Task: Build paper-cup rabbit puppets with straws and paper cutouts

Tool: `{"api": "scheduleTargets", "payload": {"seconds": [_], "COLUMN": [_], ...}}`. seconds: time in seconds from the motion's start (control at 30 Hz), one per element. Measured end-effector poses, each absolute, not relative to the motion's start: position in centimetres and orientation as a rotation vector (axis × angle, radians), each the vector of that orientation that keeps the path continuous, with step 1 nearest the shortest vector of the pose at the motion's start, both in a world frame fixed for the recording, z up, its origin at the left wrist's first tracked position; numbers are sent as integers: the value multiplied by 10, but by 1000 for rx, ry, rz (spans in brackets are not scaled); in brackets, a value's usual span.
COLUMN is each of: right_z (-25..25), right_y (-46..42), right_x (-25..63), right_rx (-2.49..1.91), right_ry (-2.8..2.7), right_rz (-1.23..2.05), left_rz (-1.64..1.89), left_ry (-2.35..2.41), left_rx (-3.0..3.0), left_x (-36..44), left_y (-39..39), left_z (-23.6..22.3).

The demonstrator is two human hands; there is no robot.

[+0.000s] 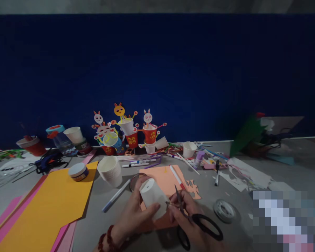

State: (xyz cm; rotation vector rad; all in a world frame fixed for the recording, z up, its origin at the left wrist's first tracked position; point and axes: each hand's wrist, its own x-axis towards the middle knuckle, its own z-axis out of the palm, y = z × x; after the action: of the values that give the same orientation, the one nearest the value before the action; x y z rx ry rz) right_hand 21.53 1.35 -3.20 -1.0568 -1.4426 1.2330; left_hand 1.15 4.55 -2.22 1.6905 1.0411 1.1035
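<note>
My left hand [136,206] is wrapped round a white paper cup [155,199], which lies tilted with its base toward the far left. A small dark hole or mark shows in that base. My right hand [185,210] is closed with scissors [208,226] in it, their black handles toward me and the blades pointing up and away. Its thumb and fingertips pinch together at the cup's right side, by a small dark thing too small to name. Under both hands lies an orange paper sheet [157,172], with a red-capped marker [176,176] on it.
Stacked paper cups [110,171] and a white jar [78,172] stand left, beside yellow card [47,206]. A tape roll [224,210] lies right. Decorated cup figures [131,134] stand behind, near a purple glue stick [198,160] and several markers. The lower right corner is pixelated.
</note>
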Motion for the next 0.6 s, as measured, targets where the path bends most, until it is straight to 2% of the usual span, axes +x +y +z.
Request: {"api": "scheduleTargets", "payload": {"seconds": [0.27, 0.43, 0.6], "right_z": [-35, -39, -39], "right_y": [15, 21, 20], "right_x": [220, 220, 222], "right_rx": [-1154, -963, -874], "right_ry": [-1790, -1948, -1960], "right_rz": [856, 606, 570], "left_rz": [1013, 950, 931], "left_ry": [1039, 1019, 993], "left_rx": [1549, 1587, 1539], "left_x": [11, 10, 10], "left_y": [46, 45, 44], "left_z": [-14, -9, -11]}}
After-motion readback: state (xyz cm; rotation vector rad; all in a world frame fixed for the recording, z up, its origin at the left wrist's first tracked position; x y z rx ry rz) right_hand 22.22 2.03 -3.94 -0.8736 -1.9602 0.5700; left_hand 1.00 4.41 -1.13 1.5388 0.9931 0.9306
